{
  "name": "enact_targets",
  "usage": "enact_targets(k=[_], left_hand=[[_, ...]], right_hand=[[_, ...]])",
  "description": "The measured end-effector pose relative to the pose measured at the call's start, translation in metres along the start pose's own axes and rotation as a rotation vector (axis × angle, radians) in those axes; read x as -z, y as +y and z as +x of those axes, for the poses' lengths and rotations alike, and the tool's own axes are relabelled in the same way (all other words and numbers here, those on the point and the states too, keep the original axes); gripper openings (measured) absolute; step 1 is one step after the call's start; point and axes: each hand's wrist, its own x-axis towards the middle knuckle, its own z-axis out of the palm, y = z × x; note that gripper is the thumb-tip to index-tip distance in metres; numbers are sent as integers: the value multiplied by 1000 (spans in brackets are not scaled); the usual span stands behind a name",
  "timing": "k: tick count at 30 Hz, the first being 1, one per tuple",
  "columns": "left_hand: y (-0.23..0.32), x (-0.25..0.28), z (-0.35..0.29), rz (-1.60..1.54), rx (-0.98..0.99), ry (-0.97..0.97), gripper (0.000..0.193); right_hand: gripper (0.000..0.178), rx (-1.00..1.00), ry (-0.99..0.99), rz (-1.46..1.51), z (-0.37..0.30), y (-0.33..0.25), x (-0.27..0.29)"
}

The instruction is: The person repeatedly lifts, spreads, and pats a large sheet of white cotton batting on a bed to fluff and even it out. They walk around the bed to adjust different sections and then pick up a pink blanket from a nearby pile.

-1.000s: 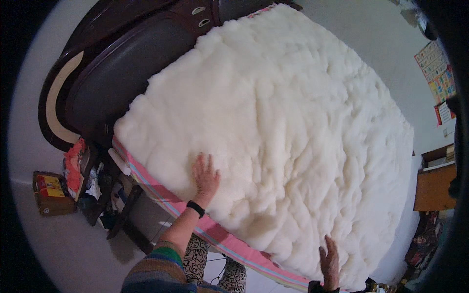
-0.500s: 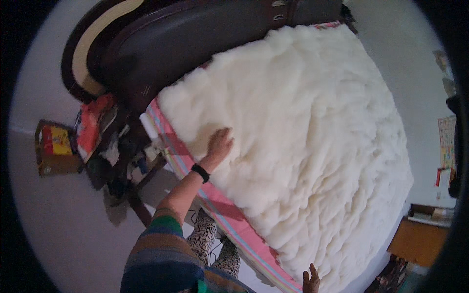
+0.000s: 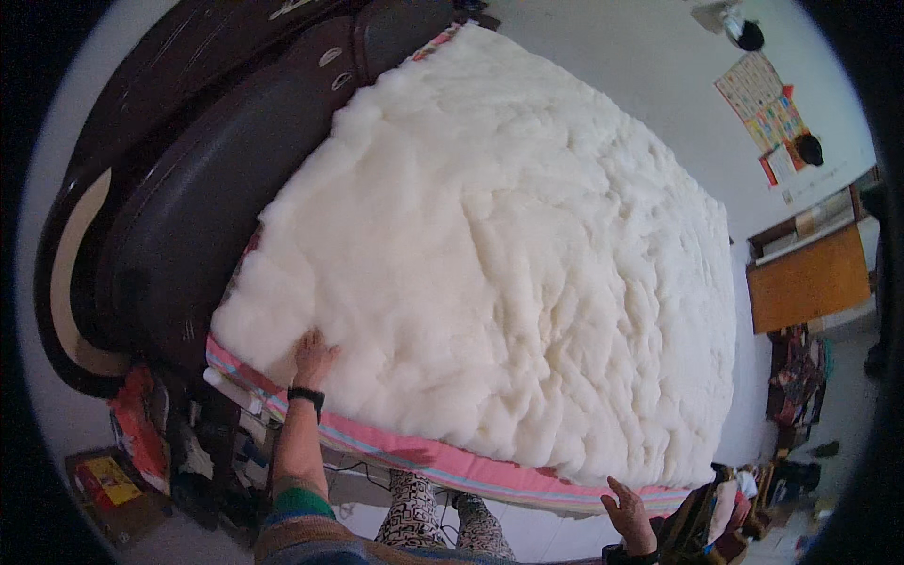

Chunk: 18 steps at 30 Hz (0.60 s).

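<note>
A thick, fluffy white layer of batting (image 3: pixel 527 254) spreads over a bed, its surface lumpy and creased, more so toward the right. Beneath its near edge shows a pink striped sheet (image 3: pixel 405 450). My left hand (image 3: pixel 314 360), with a black band at the wrist, lies on the batting near its left front corner, fingers stretched out. By the near edge at the right, my right hand (image 3: pixel 629 513) is raised with the fingers apart and nothing in them. Whether it touches the sheet, I cannot tell.
A dark padded headboard (image 3: pixel 217 179) borders the bed on the left. Below it stand a red cloth bundle (image 3: pixel 141 424) and a box with a yellow-and-red front (image 3: pixel 108 485). An orange-brown cabinet (image 3: pixel 810 278) and piled clothes (image 3: pixel 796 377) are at the right.
The view has swung to the right, showing more of the cabinet side. My left hand stays on the batting, now nearer its corner by the headboard. More of my right hand has come into view.
</note>
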Motion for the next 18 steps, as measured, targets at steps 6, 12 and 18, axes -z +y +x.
enact_targets(k=[6,12,18], left_hand=[[49,35,-121,-350,-86,158,52],[84,102,-219,-738,178,-169,42],[24,223,-332,-631,270,399,45]], right_hand=[[44,-5,79,97,-51,51,20],[40,-55,138,144,-97,137,52],[42,-168,329,270,-142,270,122]])
